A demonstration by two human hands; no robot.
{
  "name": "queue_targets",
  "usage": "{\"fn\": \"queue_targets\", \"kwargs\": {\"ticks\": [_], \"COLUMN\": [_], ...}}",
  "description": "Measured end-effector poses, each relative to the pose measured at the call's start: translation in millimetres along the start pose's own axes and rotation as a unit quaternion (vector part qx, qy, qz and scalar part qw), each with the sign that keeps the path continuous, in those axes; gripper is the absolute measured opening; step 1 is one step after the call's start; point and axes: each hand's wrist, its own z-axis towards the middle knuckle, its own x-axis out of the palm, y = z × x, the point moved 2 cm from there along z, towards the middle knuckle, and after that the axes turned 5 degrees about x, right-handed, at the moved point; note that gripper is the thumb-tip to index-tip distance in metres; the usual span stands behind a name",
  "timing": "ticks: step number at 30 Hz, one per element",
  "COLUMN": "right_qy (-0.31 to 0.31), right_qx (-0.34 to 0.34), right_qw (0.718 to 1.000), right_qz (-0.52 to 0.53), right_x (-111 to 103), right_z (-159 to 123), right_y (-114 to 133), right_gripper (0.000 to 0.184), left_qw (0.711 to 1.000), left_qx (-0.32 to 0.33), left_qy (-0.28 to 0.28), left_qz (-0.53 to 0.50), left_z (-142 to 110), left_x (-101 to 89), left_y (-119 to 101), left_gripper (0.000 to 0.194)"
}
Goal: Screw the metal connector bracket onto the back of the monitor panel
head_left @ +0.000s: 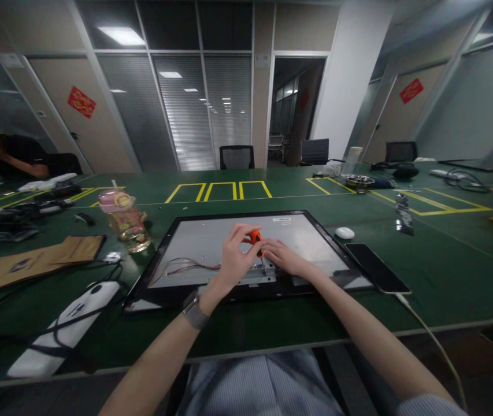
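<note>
In the head view, my left hand [236, 254] is closed around the orange and black handle of a screwdriver [256, 237]. Its thin shaft points down, slightly tilted, to a metal strip [250, 276] along the near side of a flat display panel [211, 234]. Beside the handle, my right hand [287, 258] rests over the panel with its fingers stretched out toward the screwdriver. Whether those fingertips touch the tool I cannot tell. A thin bundle of wires [189, 263] runs across the panel's grey back, left of my hands. The panel has a black frame and lies flat.
Right of the panel lie a phone [376, 268] with a cable and a white earbud case [344, 233]. To the left are a pink-lidded bottle [125, 219], a brown paper bag [33, 260] and a white power strip [66, 329]. Someone sits at far left [16, 156].
</note>
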Motion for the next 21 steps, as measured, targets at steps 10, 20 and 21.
{"fn": "queue_targets", "kwargs": {"ticks": [10, 20, 21], "right_qy": [-0.004, 0.002, 0.002], "right_qx": [-0.005, 0.001, 0.0], "right_qw": [1.0, 1.0, 1.0], "right_qz": [0.0, 0.011, 0.014], "right_x": [-2.6, -1.7, -1.5], "right_z": [-2.2, -1.0, -1.1], "right_y": [2.1, 1.2, 0.9], "right_gripper": [0.046, 0.044, 0.044], "left_qw": [0.994, 0.977, 0.973], "left_qx": [-0.044, -0.084, -0.09], "left_qy": [0.057, 0.13, 0.142], "left_qz": [-0.082, -0.144, -0.156], "left_z": [-1.3, 2.2, 2.1], "left_x": [-0.1, -2.2, -1.9], "left_y": [4.9, 10.0, 11.0], "left_gripper": [0.029, 0.04, 0.042]}}
